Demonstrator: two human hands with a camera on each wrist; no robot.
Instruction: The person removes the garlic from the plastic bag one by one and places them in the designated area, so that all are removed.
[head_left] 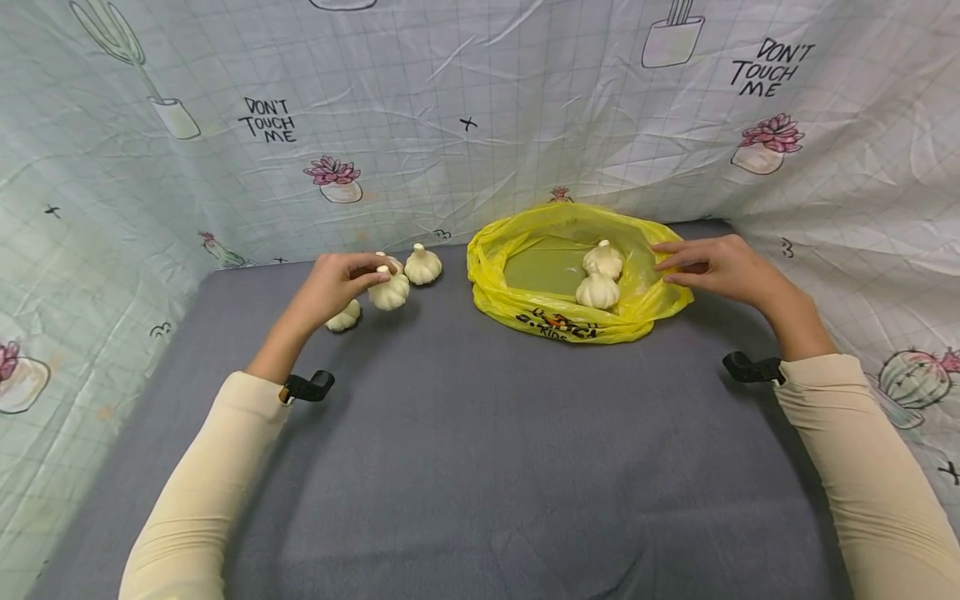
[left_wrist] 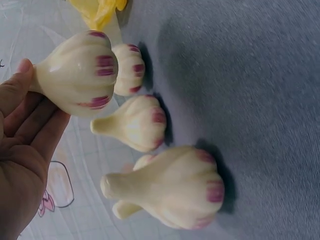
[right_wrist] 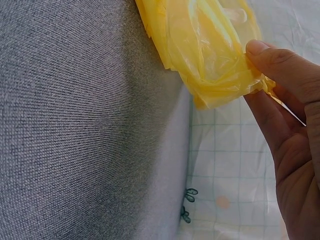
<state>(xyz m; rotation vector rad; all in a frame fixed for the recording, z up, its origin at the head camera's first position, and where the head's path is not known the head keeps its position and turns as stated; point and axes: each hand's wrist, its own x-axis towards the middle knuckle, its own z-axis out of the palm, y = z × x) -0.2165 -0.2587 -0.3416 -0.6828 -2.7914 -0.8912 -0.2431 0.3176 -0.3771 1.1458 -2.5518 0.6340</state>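
Observation:
My left hand (head_left: pixel 341 283) pinches a garlic bulb (left_wrist: pixel 77 72) by its stem, raised over the grey cloth. Below and beside it in the left wrist view are several more bulbs, among them a garlic bulb (left_wrist: pixel 137 124) in the middle and a nearer garlic bulb (left_wrist: pixel 175 187). At the right, my right hand (head_left: pixel 723 265) pinches the rim of a yellow plastic bag (head_left: pixel 585 325) between thumb and fingers. The bag's mouth is spread wide, and two garlic bulbs (head_left: pixel 598 290) lie inside toward its right side.
Grey cloth (head_left: pixel 465 450) covers the table. A printed fabric sheet (head_left: pixel 420 100) hangs behind it and along both sides. One loose garlic bulb (head_left: pixel 423 265) sits near the back edge, left of the bag. Each wrist wears a black camera (head_left: pixel 309 387).

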